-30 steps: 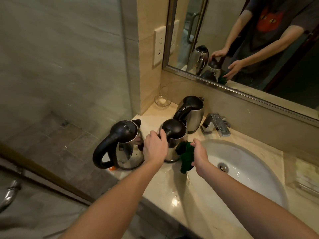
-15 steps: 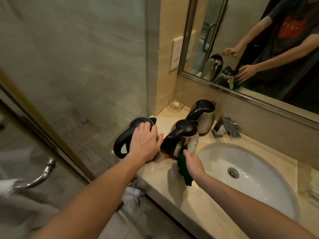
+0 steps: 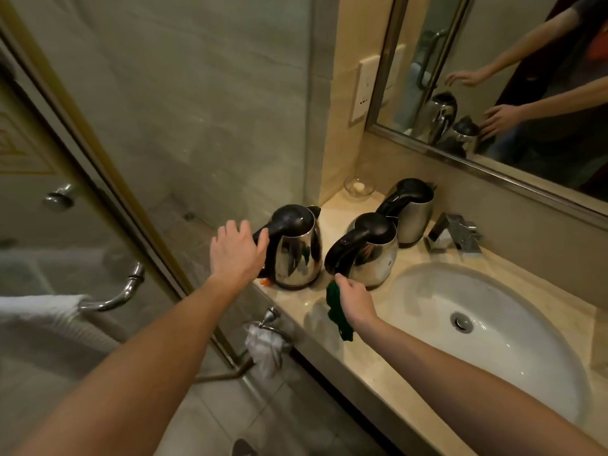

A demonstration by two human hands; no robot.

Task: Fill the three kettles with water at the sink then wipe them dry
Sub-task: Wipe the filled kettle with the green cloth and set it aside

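We record three stainless-steel kettles with black lids and handles, all upright with lids down on the countertop (image 3: 378, 357), left of the sink (image 3: 493, 343). The left kettle (image 3: 297, 258) stands at the counter's outer edge, its handle partly hidden by the left hand (image 3: 235, 253). The middle kettle (image 3: 370, 258) stands just beside the basin rim, and the rear kettle (image 3: 414, 213) is close behind it. The sink is a white oval basin. A green cloth (image 3: 335, 312) hangs bunched from the right hand (image 3: 357, 301) at the foot of the middle kettle's handle.

Marble counter (image 3: 388, 380), wall mirror (image 3: 493, 77) (dim light)
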